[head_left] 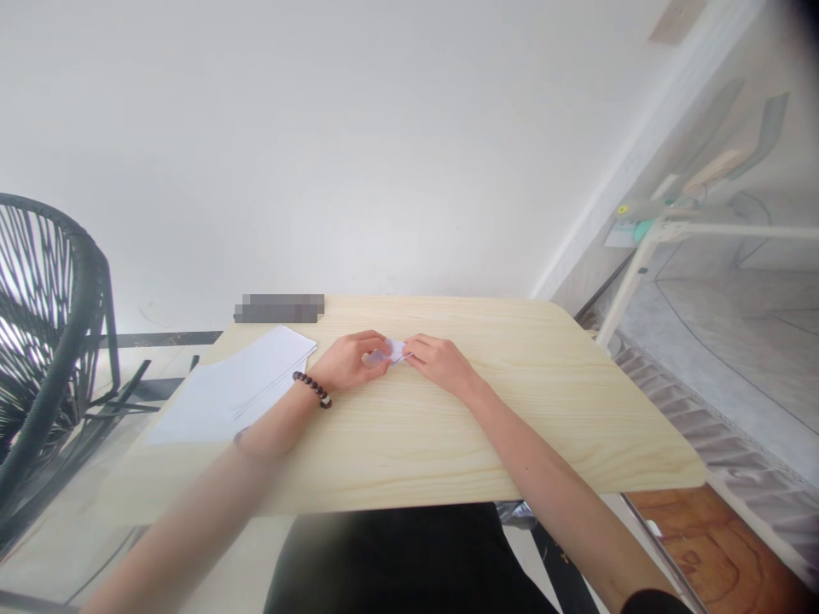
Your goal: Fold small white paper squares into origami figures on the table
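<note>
Between my two hands, over the middle of the wooden table point(512, 409), is a small folded piece of white paper point(397, 350). My left hand point(356, 362), with a dark bead bracelet point(312, 389) at the wrist, pinches the paper's left end between thumb and fingers. Thumb and fingertips of my right hand point(441, 362) close on its right end. Fingers cover much of the paper, so its full folded shape is hidden.
Loose white sheets point(211, 396) lie on the table's left side, partly under my left forearm. A blurred-out dark object point(280, 309) sits at the back left edge. A black woven chair point(64, 341) stands left; a white metal frame point(630, 290) is right, and a wall rises behind.
</note>
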Tool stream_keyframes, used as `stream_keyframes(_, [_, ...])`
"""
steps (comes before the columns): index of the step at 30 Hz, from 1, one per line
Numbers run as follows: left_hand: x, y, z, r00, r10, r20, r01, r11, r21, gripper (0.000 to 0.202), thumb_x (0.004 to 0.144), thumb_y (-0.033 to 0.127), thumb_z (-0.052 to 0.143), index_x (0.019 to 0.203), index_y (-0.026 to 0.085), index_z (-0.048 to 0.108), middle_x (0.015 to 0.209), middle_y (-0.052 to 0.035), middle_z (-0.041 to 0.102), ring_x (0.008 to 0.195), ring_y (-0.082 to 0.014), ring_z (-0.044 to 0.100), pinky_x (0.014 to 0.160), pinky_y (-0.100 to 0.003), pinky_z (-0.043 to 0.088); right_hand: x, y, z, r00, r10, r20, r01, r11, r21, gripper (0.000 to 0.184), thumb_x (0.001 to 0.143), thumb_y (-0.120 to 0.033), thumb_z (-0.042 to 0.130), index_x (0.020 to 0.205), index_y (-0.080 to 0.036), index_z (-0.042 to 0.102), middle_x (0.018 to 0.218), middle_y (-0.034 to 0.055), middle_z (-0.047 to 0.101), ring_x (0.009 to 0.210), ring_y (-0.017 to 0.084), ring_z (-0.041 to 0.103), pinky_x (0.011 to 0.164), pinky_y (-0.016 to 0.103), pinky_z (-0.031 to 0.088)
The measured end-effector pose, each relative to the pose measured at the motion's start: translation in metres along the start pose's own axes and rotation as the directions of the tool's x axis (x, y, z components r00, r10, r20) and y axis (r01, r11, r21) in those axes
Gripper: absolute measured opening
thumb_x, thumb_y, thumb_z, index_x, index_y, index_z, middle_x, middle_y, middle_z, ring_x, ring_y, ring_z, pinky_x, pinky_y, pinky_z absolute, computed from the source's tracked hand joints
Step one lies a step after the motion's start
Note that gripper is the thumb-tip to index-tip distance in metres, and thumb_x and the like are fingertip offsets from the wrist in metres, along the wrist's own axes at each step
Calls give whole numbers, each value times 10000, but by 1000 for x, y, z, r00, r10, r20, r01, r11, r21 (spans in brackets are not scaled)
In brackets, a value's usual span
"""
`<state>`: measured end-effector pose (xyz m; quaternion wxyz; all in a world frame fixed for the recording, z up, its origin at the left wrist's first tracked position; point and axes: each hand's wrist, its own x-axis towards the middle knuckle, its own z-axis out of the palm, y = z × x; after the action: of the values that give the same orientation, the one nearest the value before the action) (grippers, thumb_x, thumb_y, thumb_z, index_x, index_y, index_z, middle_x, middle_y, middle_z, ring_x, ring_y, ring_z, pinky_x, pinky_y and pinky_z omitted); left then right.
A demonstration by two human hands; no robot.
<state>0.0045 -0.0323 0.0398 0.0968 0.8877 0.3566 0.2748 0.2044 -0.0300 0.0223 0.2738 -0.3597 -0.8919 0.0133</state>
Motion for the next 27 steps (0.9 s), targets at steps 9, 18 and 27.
stream_keyframes(9, [0,-1,4,999,-34,-25,35,999,31,191,733,289,461,863,191,559,874,-38,573,740,-139,539,673,-238,409,0,-1,-1,1000,4,-3,-4,1000,28,143,789,-179,421,840,-203,553,893,28,573,782,113,537,692,211,385])
stream_keyframes(18, [0,-4,1,999,-44,21,45,998,-41,258,794,327,386,854,172,583,781,-35,611,670,-127,553,611,-225,417,0,2,0,998,49,-30,-44,988,147,101,745,-273,508,785,-192,553,805,22,583,711,111,542,665,216,391])
stream_keyframes(27, [-1,-3,4,982,-181,57,190,929,-317,289,760,390,423,939,193,536,819,-19,634,727,-137,585,674,-252,468,1,-1,0,990,133,-37,-122,969,214,139,729,-314,518,740,-179,551,712,0,598,609,91,545,580,198,392])
